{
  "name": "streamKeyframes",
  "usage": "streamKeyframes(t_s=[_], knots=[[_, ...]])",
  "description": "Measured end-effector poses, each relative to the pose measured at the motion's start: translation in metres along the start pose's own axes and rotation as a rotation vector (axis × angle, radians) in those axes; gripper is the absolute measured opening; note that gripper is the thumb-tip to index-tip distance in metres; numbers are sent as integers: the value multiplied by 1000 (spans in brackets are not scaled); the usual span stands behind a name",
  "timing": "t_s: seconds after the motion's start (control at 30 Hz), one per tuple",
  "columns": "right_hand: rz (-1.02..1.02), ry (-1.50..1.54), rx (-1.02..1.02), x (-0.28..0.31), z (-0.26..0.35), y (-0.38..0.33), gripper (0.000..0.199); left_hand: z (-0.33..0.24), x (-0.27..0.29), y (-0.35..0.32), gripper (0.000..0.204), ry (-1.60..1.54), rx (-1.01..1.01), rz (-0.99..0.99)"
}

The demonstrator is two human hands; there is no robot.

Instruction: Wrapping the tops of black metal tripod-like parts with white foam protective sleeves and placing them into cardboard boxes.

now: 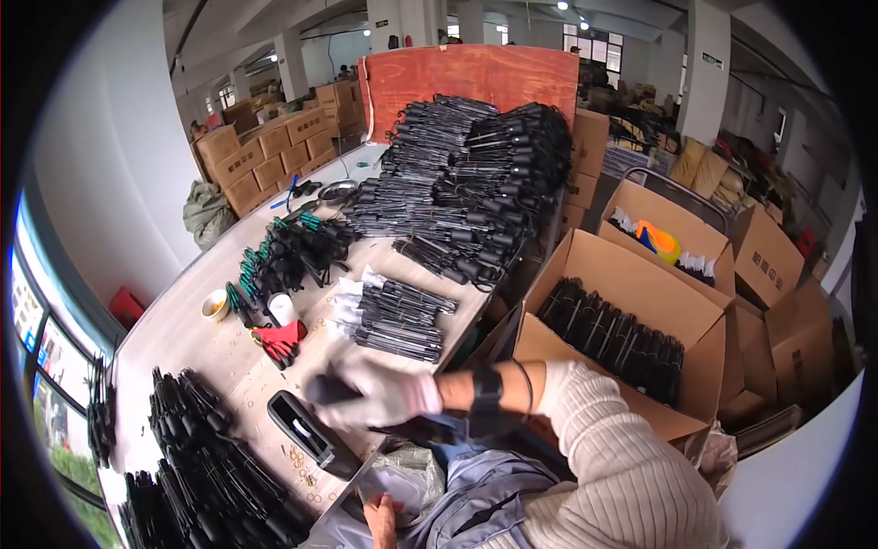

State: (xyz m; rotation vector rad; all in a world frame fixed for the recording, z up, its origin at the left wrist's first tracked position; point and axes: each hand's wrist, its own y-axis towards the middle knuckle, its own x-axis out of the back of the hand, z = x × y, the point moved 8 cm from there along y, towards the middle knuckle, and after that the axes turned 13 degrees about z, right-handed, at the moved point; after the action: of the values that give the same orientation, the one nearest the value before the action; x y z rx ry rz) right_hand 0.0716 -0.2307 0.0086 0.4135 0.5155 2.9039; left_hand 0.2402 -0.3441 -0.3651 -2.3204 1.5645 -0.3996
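Observation:
My right hand point(380, 398), in a whitish glove, is blurred over the table's near edge. It is closed on a black, rounded-ended thing point(331, 390) that looks like a folded umbrella; part is hidden behind the glove. Just below lies a black oblong holder point(314, 434) with a long slot. My left hand point(382, 512), bare and low in front of my lap, has curled fingers beside a crumpled clear plastic bag point(410, 476); what they grip, if anything, cannot be made out. Several black folded umbrellas point(402, 316) lie bundled beyond my right hand.
Rubber bands point(302, 462) are scattered near the holder. More black umbrellas point(206, 471) lie at near left, and a large pile point(457, 174) stands before a red board point(471, 78). Red gloves point(279, 340) and a bowl point(215, 305) sit mid-table. An open carton point(631, 284) stands right.

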Motion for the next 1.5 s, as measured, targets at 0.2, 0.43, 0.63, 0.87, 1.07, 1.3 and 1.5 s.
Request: streamKeyframes(t_s=[0.2,0.43,0.63,0.87,1.07,1.3,1.5], knots=[[-22,267,-351,-55,-158,-77,26,-45,-8,-43,15,754,-364,-62],[32,104,-385,-54,-122,-67,24,-96,7,-54,11,-237,-217,-213],[37,456,-517,-71,-151,-72,16,-136,-7,-75,34,-729,-312,-164],[77,31,-457,-95,-144,-53,24,-142,2,-84,30,-657,-470,-265],[21,97,-517,-88,-152,-52,25,-116,-8,-66,31,-621,-185,-52],[-41,238,-639,-79,-168,-67,22,-132,-25,-58,22,-886,-176,-9],[89,116,-589,-91,-164,-77,17,-146,3,-58,19,-753,-306,-196]])
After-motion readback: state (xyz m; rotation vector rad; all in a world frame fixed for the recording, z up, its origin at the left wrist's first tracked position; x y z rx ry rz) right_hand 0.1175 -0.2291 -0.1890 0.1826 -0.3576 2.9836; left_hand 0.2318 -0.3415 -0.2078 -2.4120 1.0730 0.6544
